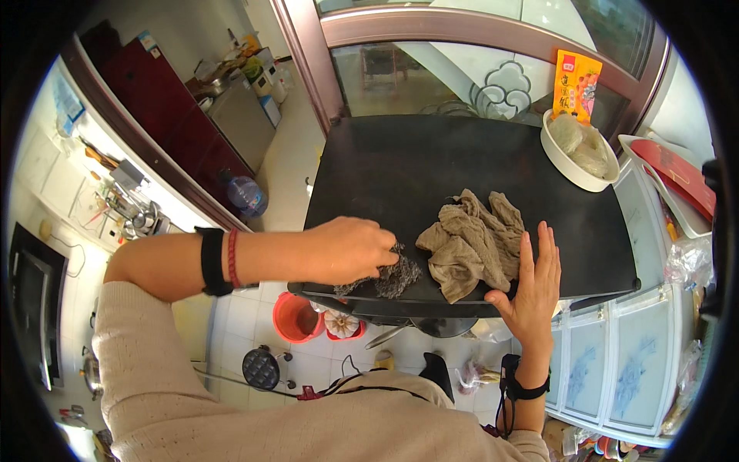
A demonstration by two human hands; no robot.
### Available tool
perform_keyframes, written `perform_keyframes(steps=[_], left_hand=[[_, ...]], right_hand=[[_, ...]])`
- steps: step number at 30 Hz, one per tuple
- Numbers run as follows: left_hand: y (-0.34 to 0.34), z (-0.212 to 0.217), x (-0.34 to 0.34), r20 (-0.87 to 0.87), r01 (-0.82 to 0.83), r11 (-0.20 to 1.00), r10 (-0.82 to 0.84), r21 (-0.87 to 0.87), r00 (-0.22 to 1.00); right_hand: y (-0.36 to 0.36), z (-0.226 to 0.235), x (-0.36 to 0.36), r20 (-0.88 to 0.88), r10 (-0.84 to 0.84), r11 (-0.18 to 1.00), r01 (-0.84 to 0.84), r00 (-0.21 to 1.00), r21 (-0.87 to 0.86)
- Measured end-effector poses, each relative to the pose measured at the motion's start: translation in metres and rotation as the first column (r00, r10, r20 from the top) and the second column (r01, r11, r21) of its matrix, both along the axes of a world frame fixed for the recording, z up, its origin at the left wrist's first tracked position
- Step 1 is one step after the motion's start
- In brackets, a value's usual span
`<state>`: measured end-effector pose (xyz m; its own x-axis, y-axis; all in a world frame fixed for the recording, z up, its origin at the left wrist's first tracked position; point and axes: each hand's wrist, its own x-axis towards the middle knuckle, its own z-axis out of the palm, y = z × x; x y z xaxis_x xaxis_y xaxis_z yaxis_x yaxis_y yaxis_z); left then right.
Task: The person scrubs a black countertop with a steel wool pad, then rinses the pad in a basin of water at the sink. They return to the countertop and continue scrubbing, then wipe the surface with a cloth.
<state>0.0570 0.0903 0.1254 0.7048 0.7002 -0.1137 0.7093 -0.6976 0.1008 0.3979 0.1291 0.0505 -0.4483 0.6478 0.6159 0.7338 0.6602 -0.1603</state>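
Observation:
My left hand (pixel 356 250) is closed on a grey, curly steel wool scourer (pixel 398 277), which lies against the black tabletop (pixel 400 165) near its front edge. Part of the scourer is hidden under my fingers. To the right of it a crumpled brown-grey cloth (pixel 473 242) rests on the same top. My right hand (pixel 531 277) is open with its fingers spread, at the cloth's right side and near the front edge. Its thumb points toward the cloth's lower corner, and it holds nothing.
At the back right corner stands a white oval bowl (pixel 594 182) with pale bundles and an orange packet (pixel 576 86). A white tray with a red item (pixel 676 179) is beyond it. Glass-panelled framing (pixel 439 35) borders the back. A red bucket (pixel 296 317) stands on the floor below.

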Motion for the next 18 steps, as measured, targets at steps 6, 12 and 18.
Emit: perform_keyframes(steps=[6,12,18], left_hand=[[0.054,-0.008,-0.052,-0.108,-0.374,0.884,0.416,0.280,0.903],[0.030,-0.001,-0.012,0.038,-0.323,0.946,0.321,0.042,0.946],[0.019,0.008,-0.006,-0.106,-0.515,0.841,0.534,0.165,0.839]], right_hand=[[-0.012,0.021,0.003,0.118,0.214,0.976,-0.207,0.970,-0.069],[0.023,0.029,0.048,0.157,0.104,0.994,-0.099,0.982,-0.041],[0.047,0.012,0.060,0.157,0.212,0.975,-0.198,0.964,-0.102]])
